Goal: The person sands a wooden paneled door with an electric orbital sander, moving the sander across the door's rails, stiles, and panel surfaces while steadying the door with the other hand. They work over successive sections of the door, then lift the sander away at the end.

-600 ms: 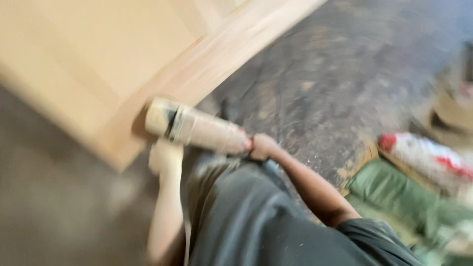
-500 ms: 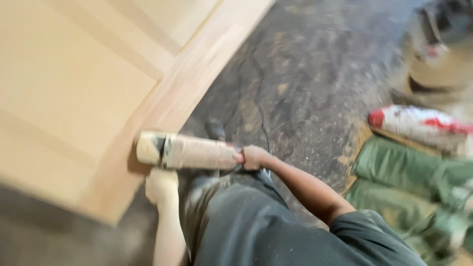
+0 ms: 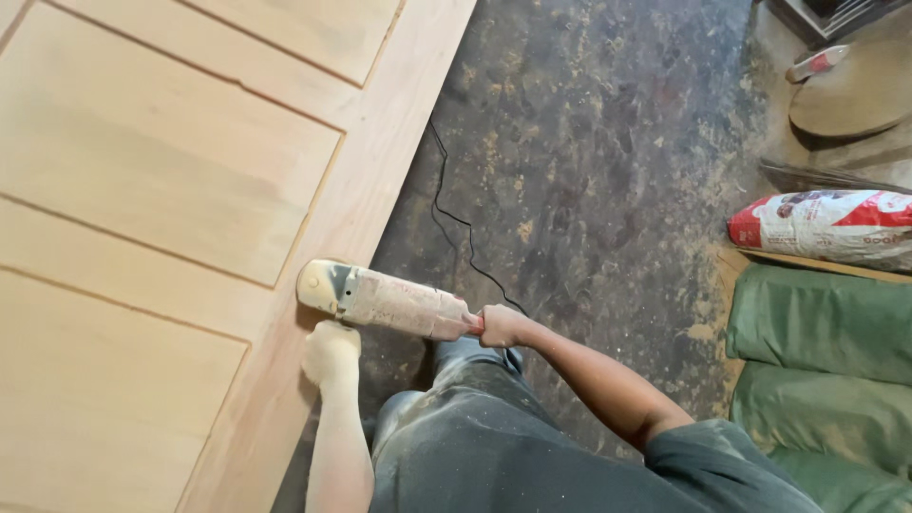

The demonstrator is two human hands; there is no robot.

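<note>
Angle grinder [image 3: 380, 299], dust-caked, head on the edge rail of the panelled wooden door [image 3: 171, 199], body out over the floor. Right hand [image 3: 501, 326] clamped round the rear handle; left hand [image 3: 331, 351] closed on the side grip just below the head. Step looks like sanding the door's edge rail; next move calls for steady pressure, head kept flat. Count: one grinder, one door, one black cord [image 3: 456, 223] on the dusty floor [image 3: 608, 171], one red-white sack [image 3: 826, 226], two green sacks [image 3: 822, 328].

Soft, even light falls from above, bright on the pale door [image 3: 161, 180] and dimmer on the dark floor [image 3: 608, 152] (no hard glare anywhere). Shadows are faint. The frame is fairly sharp, slightly softer toward the corners.
</note>
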